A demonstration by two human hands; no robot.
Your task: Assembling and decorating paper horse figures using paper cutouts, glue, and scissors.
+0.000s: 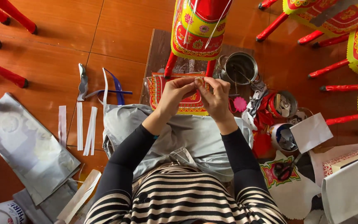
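We pinch a small pale strip [196, 80] between left hand [174, 95] and right hand [215, 97], over patterned red-yellow paper [189, 103].

Hands meet over the lap, craft pieces spread on the floor around.

The left hand [174, 96] and right hand [215, 98] touch at the fingertips above a panel [191, 105] that lies on the lap cloth [195, 137]. Beyond the hands a figure [197, 29] stands on a board [158, 54]. Right of the figure sits a pot [241, 68]; nearer, right of the panel, two tins [284, 103] lie among scraps. Scissors [286, 169] lie to the right of the lap. Left of the lap lie strips [79, 126], and farther left a foil sheet [21, 145].
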